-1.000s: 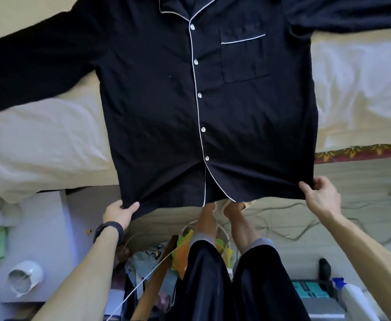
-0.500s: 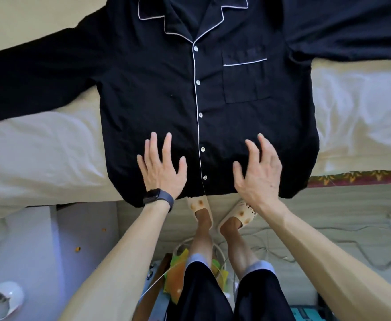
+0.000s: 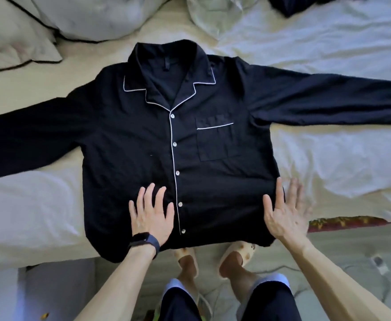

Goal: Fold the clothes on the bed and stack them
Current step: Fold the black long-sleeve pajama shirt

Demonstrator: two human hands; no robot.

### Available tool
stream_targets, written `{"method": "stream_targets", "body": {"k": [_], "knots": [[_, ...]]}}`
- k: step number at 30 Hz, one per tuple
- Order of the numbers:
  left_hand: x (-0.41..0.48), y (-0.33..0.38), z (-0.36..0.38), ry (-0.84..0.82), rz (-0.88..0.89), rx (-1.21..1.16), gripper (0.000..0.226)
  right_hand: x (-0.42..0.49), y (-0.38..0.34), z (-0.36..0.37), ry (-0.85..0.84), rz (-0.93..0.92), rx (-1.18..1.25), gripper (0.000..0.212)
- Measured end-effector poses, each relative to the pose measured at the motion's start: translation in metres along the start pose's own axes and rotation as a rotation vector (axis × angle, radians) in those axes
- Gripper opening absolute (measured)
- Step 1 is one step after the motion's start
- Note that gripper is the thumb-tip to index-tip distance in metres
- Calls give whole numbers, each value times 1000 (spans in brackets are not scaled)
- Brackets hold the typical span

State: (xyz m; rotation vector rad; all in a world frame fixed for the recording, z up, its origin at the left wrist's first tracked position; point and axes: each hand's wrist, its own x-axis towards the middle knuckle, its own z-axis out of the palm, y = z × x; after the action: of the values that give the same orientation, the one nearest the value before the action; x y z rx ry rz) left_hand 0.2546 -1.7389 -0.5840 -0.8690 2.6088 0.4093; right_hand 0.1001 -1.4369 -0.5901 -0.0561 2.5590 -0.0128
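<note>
The left hand (image 3: 151, 214) lies flat, fingers spread, on the shirt (image 3: 132, 147) near its 6 o'clock hem. The right hand (image 3: 282, 214), also flat, straddles the 4 o'clock side edge. Step in hand: smoothing. The shirt lies face up on the bed (image 3: 328, 163), with sleeves toward 9 and 3 o'clock. Next move, probably: fold the sleeves inward. No container is in view.

Bed (image 3: 28, 205) open on the near side of each spread sleeve, flanking shirt (image 3: 143, 147). Pillows (image 3: 85, 17) crowd far left corner; dark garment (image 3: 305, 5) far right, rumpled sheet (image 3: 213, 19) between.
</note>
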Motion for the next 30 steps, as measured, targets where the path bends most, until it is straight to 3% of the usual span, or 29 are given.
{"method": "stream_targets", "body": {"k": [3, 9, 12, 16, 18, 21, 24, 27, 30], "knots": [[19, 50, -13, 119, 80, -8, 64, 18, 14, -24, 32, -12, 71, 68], [77, 178, 6, -201, 322, 151, 65, 88, 74, -72, 35, -98, 186, 68], [106, 257, 8, -146, 286, 84, 67, 135, 112, -103, 87, -74, 470, 69], [145, 362, 8, 15, 338, 56, 70, 197, 160, -147, 188, 236, 1050, 66], [165, 406, 10, -66, 406, 122, 68, 235, 183, -169, 201, 443, 1353, 71], [185, 453, 16, -198, 497, 219, 63, 289, 218, -195, 235, 676, 1686, 64], [192, 484, 21, -303, 481, 244, 63, 324, 246, -217, 183, 738, 1920, 48], [190, 501, 21, -401, 412, 220, 65, 335, 267, -237, 130, 701, 1877, 33], [194, 522, 4, -444, 296, 0, 59, 320, 265, -258, 170, 495, 1767, 16]]}}
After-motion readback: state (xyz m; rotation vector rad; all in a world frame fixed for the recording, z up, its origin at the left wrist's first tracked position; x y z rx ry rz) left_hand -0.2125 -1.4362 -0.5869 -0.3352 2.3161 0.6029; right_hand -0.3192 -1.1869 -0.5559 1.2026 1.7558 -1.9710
